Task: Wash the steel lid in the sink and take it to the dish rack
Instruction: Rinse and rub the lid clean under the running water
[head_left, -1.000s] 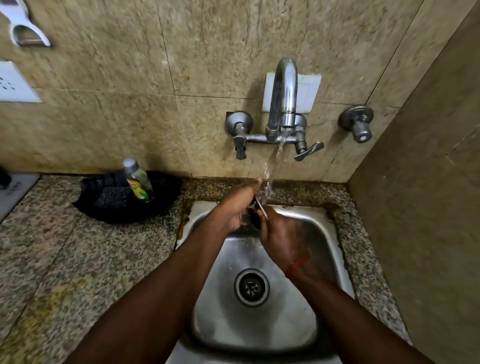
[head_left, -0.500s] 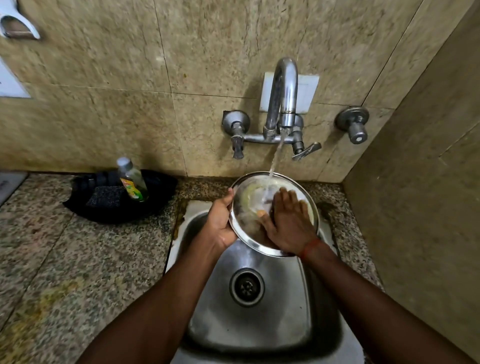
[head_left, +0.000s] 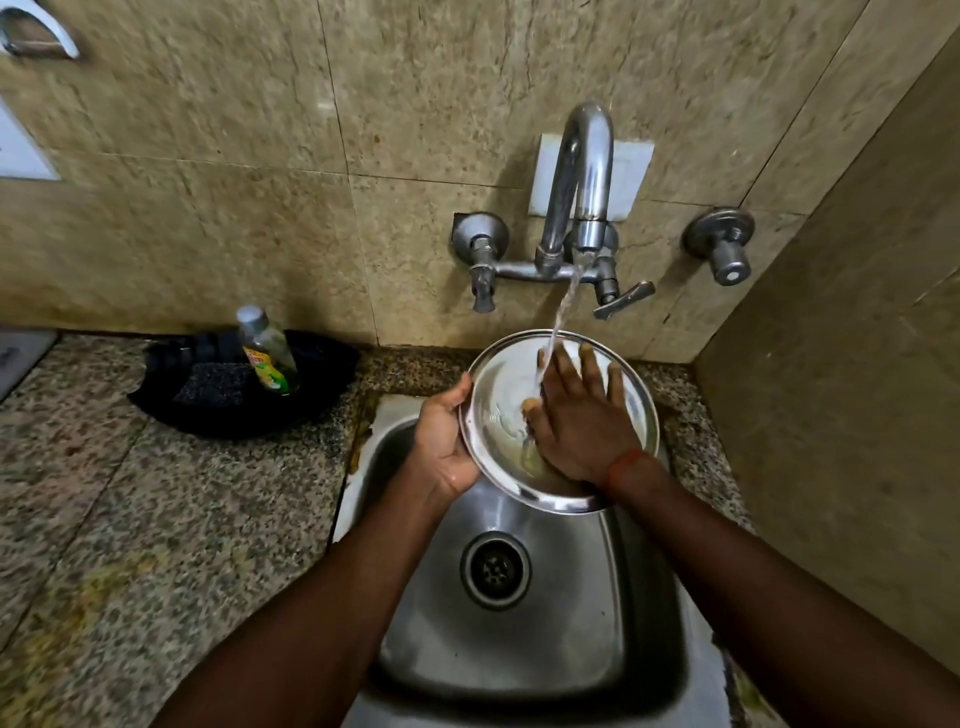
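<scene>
Speckled granite counter (head_left: 156, 519) with black tray (head_left: 327, 387) beside inset sink (head_left: 519, 675).

light: dim, warm; glare: tap (head_left: 584, 156), sink (head_left: 561, 649); edges: blurred, bowed by wide lens

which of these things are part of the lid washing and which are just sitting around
In the job: round steel lid, left hand gripping its rim, right hand flat on it, curved chrome tap running water onto it, steel sink below.
Lying about: clear plastic bottle with yellow-green label, black scrub pad, black tray holding both, round chrome wall knob.
</scene>
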